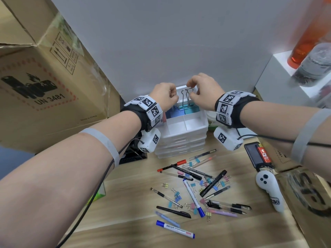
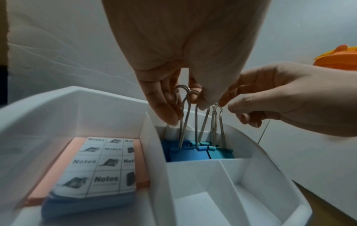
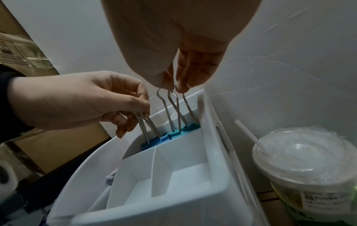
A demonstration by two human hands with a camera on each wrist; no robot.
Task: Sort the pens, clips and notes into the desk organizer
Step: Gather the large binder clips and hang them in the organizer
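Observation:
The white desk organizer point(image 1: 188, 133) stands against the back wall. Its back right compartment holds large binder clips, a blue one point(image 2: 187, 156) and a teal one point(image 2: 220, 154), with wire handles pointing up. My left hand point(image 1: 172, 97) pinches the handles of the blue clip point(image 3: 148, 144). My right hand point(image 1: 189, 90) pinches the handles of the teal clip point(image 3: 185, 131). A pad of sticky notes point(image 2: 104, 168) lies in the left compartment. The two front compartments are bare. Pens point(image 1: 193, 194) and small coloured clips point(image 1: 177, 196) lie scattered on the wooden desk in front.
A big cardboard box point(image 1: 44, 77) fills the left side. A lidded plastic cup with a straw point(image 3: 309, 160) stands right of the organizer. A white controller point(image 1: 268, 188), a black device with a red lighter point(image 1: 256, 154) and an orange bottle point(image 1: 302, 42) are on the right.

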